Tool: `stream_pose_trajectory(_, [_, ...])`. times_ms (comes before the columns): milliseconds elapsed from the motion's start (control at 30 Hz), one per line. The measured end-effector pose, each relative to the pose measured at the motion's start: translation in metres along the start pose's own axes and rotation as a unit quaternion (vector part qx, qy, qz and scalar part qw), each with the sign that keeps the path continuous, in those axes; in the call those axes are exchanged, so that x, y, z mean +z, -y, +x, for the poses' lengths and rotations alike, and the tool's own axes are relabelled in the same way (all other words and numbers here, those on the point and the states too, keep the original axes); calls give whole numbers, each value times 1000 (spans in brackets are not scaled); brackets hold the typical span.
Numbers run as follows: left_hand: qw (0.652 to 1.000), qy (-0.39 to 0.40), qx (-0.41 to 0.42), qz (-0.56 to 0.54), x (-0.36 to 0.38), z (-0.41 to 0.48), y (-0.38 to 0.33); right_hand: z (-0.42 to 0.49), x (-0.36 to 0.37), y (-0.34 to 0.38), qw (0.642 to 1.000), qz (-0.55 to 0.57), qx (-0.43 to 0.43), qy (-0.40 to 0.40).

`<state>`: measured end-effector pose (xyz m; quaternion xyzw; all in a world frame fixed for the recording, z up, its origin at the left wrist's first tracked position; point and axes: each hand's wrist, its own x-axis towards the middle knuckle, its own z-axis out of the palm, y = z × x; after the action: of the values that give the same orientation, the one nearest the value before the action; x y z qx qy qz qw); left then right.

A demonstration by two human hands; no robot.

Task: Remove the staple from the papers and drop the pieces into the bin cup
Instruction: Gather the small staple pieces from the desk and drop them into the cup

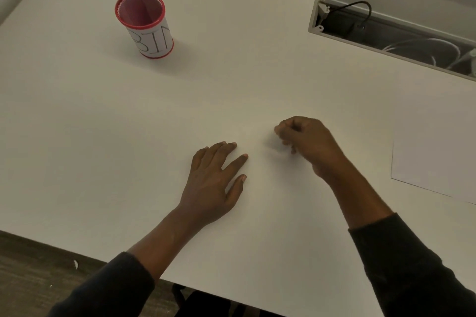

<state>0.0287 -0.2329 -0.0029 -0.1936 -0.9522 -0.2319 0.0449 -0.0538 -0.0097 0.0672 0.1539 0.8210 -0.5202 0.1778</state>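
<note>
A red-rimmed cup (144, 23) with a white label reading "BIN" stands upright at the far left of the white table (103, 136). My left hand (215, 183) lies flat on the table near the middle, palm down, fingers spread. My right hand (306, 143) hovers just to its right with the fingers curled and the fingertips pinched together; whether something tiny sits in the pinch is too small to tell. A white sheet of paper (435, 157) lies at the right edge, apart from both hands. No staple is visible.
An open cable tray (391, 31) with its lid raised and black and white cables inside is set into the table at the far right. The table's near edge runs below my forearms, with dark floor (38, 270) beyond at the bottom left.
</note>
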Motion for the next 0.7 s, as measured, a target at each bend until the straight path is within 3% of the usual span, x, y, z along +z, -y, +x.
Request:
stream_pose_trajectory(233, [989, 121, -17, 80, 4, 34, 8, 19, -22, 37, 997, 77, -21, 23])
stream_pose_trajectory(700, [988, 133, -31, 65, 1, 45, 9, 74, 27, 207, 983, -34, -150, 100])
